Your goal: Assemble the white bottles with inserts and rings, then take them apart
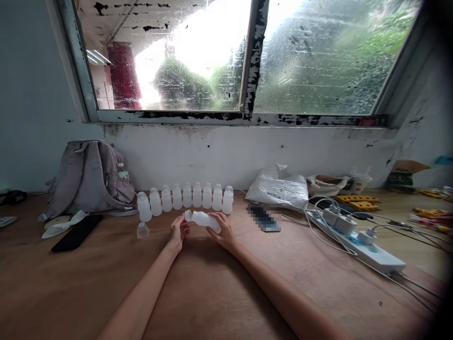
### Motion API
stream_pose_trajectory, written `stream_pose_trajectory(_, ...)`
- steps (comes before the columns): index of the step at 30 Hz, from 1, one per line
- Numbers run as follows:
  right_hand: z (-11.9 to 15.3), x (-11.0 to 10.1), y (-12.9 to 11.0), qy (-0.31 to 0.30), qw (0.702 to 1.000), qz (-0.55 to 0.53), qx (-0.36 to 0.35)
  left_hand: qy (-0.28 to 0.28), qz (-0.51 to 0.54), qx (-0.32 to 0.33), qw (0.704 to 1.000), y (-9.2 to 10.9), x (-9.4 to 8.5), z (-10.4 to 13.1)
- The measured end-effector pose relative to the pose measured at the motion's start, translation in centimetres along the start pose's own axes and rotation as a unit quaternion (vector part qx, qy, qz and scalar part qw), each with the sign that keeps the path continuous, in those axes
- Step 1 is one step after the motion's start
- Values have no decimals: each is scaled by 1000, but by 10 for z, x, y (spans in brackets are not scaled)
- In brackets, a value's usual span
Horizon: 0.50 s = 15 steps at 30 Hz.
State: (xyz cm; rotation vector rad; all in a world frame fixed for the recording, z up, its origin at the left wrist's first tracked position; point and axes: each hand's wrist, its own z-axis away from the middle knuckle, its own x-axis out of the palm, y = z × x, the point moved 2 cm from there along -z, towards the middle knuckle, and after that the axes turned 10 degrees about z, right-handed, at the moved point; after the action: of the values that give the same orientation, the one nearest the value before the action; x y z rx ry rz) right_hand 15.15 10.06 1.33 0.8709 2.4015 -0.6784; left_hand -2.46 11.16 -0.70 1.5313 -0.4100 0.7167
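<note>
Over a brown wooden table (198,293) below a paint-chipped window (300,71), the left hand (178,230) pinches a translucent cap (188,216) beside the tilted bottle (203,219) that the right hand (224,230) grasps, near 9 upright bottles (187,196).

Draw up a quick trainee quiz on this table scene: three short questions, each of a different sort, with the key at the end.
1. What does the right hand hold?
A) a phone
B) a white bottle
C) a power strip

2. True or false: the backpack stands to the right of the row of bottles.

3. Fill the gap: the loose dome-shaped cap lies on the table in front of the ____ bottle of the row.

Key:
1. B.
2. False; the backpack stands to the left of the row of bottles.
3. Leftmost.
</note>
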Motion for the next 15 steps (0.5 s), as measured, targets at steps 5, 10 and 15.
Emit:
stream_pose_trajectory(5,3,3,2,5,999,38,-36,-12,-17,0,1000,2,1,1)
stream_pose_trajectory(10,4,6,2,4,997,61,-48,-13,-28,14,999,2,1,3)
stream_pose_trajectory(15,4,6,1,-2,996,73,-48,-5,-38,26,999,2,-1,2)
